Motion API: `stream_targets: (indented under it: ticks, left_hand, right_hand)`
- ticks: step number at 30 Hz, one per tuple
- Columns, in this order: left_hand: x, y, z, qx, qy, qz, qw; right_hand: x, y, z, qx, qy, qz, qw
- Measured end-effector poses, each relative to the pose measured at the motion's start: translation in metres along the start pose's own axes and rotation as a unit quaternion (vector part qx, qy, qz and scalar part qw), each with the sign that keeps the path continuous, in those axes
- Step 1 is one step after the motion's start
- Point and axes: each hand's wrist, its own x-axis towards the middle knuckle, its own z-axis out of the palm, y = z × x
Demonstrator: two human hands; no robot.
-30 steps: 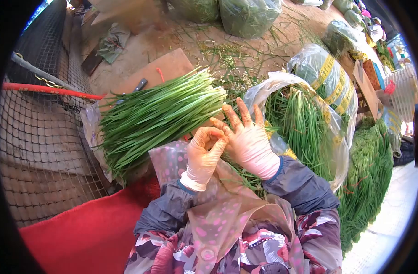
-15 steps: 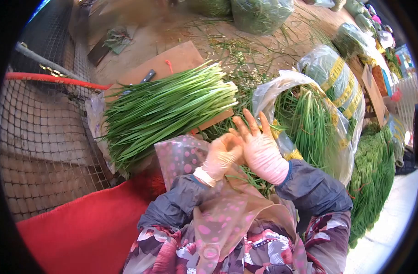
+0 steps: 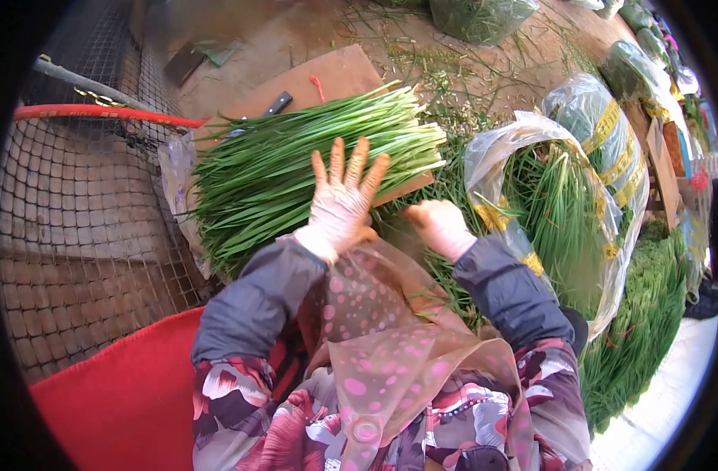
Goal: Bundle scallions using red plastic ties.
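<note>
A big bundle of green chives (image 3: pixel 296 161) lies across a brown board (image 3: pixel 335 74), white ends to the right. My left hand (image 3: pixel 339 196), in a pale glove, is spread wide with fingers apart over the near side of the bundle and holds nothing. My right hand (image 3: pixel 437 224), gloved too, is curled low beside the bundle's cut ends; what its fingers touch is hidden. A clear apron with pink dots (image 3: pixel 375 330) covers my lap.
A knife (image 3: pixel 269 106) lies on the board behind the chives. Open plastic bags of chives (image 3: pixel 563 204) stand to the right, more greens (image 3: pixel 637 306) beyond. Wire mesh (image 3: pixel 84 212) and a red pole (image 3: pixel 100 114) are at left, red cloth (image 3: pixel 116 392) below.
My hands were together, left fingers at the right glove. They have parted: the left has opened over the chive bundle, the right has dropped and curled. The view has shifted down.
</note>
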Motion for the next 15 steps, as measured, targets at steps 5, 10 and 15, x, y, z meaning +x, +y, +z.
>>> stream_targets:
  ticks: [5, 10, 15]
  left_hand:
    - [0.039, -0.062, 0.020, 0.045, -0.023, -0.099, 0.994]
    - [0.057, -0.075, 0.018, 0.020, -0.043, -0.116, 0.992]
    - [0.056, -0.075, 0.021, 0.009, -0.029, -0.108, 0.994]
  right_hand:
    - [0.028, 0.004, 0.004, -0.031, 0.038, -0.025, 0.999]
    - [0.041, -0.008, -0.009, 0.134, 0.086, 0.050, 0.986]
    - [0.070, -0.040, 0.001, 0.056, -0.014, 0.136, 0.989]
